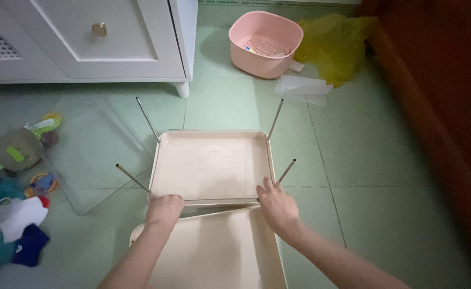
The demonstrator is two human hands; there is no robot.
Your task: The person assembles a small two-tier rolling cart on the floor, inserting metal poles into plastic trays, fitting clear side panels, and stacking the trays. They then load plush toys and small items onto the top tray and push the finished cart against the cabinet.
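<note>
Cream-coloured plastic is filling the middle of the view: a shallow square tray is lying on the pale green tiled floor with a thin metal rod rising from each of its four corners. The person is crouching over it, and the left hand is curling closed around the tray's near left corner, fingers wrapped over the rim. The right hand is resting half open on the near right corner, fingers spread and pressing on the rim just below the rod there. Directly beneath both wrists a second cream tray is lying flat, its far edge tucked under the first. Judging by this, the person is seating or steadying the rodded tray, and any further move would call for keeping the four rods upright and the two corners level. Well beyond the hands, a pink basket is sitting by a yellow plastic bag; a white cabinet is standing far to the left, with a clear plastic sheet and scattered toys left of the left hand.
</note>
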